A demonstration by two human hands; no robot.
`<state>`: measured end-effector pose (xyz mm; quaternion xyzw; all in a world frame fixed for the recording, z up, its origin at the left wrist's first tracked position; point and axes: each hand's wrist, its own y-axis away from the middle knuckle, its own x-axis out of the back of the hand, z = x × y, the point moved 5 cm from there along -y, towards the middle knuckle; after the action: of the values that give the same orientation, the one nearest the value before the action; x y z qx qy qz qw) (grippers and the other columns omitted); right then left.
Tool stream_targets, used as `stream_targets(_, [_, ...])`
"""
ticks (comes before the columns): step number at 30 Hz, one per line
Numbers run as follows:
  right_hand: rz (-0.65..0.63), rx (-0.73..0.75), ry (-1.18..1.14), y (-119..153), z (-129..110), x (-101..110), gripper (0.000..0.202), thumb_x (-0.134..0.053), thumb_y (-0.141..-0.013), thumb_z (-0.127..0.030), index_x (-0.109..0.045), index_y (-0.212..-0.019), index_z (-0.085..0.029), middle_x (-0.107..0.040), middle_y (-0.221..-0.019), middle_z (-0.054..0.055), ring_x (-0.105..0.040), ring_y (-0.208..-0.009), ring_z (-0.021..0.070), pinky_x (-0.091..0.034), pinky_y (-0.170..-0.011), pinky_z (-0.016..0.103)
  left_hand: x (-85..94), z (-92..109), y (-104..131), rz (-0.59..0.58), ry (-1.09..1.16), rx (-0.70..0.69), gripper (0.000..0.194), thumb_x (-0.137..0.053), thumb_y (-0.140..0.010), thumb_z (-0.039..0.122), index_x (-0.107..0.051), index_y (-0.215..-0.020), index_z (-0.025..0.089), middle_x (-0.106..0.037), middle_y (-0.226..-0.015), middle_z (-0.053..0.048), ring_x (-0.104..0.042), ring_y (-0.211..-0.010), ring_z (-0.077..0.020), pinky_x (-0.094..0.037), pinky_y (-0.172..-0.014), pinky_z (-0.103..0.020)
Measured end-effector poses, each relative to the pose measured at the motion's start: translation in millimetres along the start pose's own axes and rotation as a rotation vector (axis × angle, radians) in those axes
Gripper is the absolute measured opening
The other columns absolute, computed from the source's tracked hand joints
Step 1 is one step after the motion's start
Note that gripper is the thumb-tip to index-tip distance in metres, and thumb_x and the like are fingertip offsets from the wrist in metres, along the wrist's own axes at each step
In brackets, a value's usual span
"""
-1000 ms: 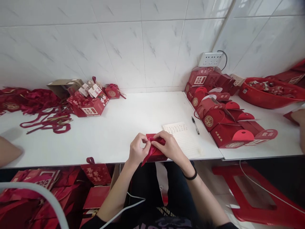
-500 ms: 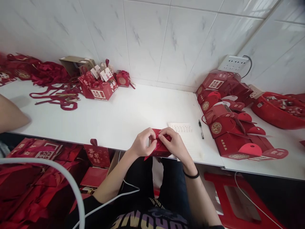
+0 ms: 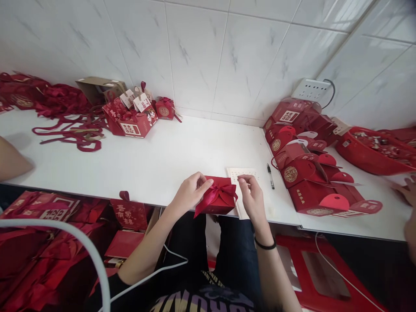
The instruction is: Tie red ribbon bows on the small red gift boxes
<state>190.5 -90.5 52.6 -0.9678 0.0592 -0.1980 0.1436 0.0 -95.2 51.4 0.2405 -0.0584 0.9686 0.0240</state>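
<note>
A red gift box (image 3: 218, 209) sits at the table's front edge, tied with a crimson ribbon bow (image 3: 217, 193). My left hand (image 3: 192, 191) is at the box's left side, thumb and forefinger closed on the left loop of the ribbon. To the right of the box is my right hand (image 3: 251, 195), its fingers loosely curled and apart, with nothing visible in them. It is clear of the bow and over a notebook (image 3: 239, 211) with writing, partly covered by the box and hand.
A pen (image 3: 270, 177) lies right of the notebook. Red boxes (image 3: 305, 182) are stacked farther right, beside a red basin (image 3: 360, 151). Loose ribbons (image 3: 71, 134) and a filled box (image 3: 130, 125) are at the back left. Another person's hand (image 3: 407, 188) shows at the right edge.
My right hand has let go of the ribbon and moved right. The bow and box top now show between my hands. Another person's hand has appeared at the right edge.
</note>
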Motion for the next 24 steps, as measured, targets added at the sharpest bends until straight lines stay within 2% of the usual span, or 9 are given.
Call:
stream_targets(3, [-0.167, -0.065, 0.031, 2.0, 9.7, -3.7, 0.033, -0.047, -0.085, -0.049, -0.055, -0.079, -0.018, -0.060, -0.078, 0.004, -0.055, -0.076, 0.0200, -0.042, -0.069, 0.031, -1.6, -2.9, 1.3, 0.020, -0.014, 0.009, 0.031, -0.047, -0.086, 0.046, -0.050, -0.072, 0.020, -0.053, -0.064, 0.003, -0.049, -0.057, -0.0121, -0.038, -0.055, -0.025])
stream_targets(5, [-0.219, -0.069, 0.019, 2.8, 11.3, -8.2, 0.035, -0.050, -0.083, -0.051, -0.050, -0.070, -0.019, -0.055, -0.069, 0.001, -0.051, -0.068, 0.0178, -0.040, -0.066, 0.029, -3.1, -3.5, 2.0, 0.043, -0.041, 0.000, 0.031, -0.046, -0.087, 0.044, -0.046, -0.068, 0.019, -0.050, -0.061, 0.004, -0.047, -0.056, -0.0116, -0.037, -0.056, -0.024])
stream_targets(8, [-0.227, -0.105, -0.052, 3.1, 13.3, -13.9, 0.037, -0.052, -0.082, -0.051, -0.047, -0.064, -0.020, -0.050, -0.062, -0.001, -0.047, -0.062, 0.0160, -0.037, -0.061, 0.027, -5.1, -4.3, 4.2, 0.096, -0.059, -0.009, 0.033, -0.044, -0.087, 0.041, -0.041, -0.063, 0.019, -0.045, -0.057, 0.005, -0.044, -0.054, -0.0112, -0.036, -0.055, -0.024])
stream_targets(13, [-0.249, -0.244, -0.321, 5.1, 19.2, -19.9, 0.041, -0.058, -0.078, -0.051, -0.044, -0.058, -0.019, -0.043, -0.056, -0.003, -0.040, -0.053, 0.0121, -0.032, -0.051, 0.024, -6.8, -8.5, 10.4, 0.159, -0.048, 0.031, 0.034, -0.043, -0.087, 0.039, -0.037, -0.060, 0.020, -0.041, -0.054, 0.005, -0.041, -0.051, -0.0108, -0.033, -0.052, -0.024])
stream_targets(24, [-0.138, -0.462, -0.610, 12.2, 32.5, -29.5, 0.042, -0.066, -0.071, -0.054, -0.048, -0.061, -0.017, -0.049, -0.059, -0.002, -0.044, -0.056, 0.0122, -0.036, -0.055, 0.024, -15.4, -14.6, 14.2, 0.159, 0.024, 0.070, 0.037, -0.040, -0.088, 0.042, -0.032, -0.059, 0.020, -0.035, -0.053, 0.005, -0.035, -0.050, -0.0104, -0.030, -0.051, -0.024])
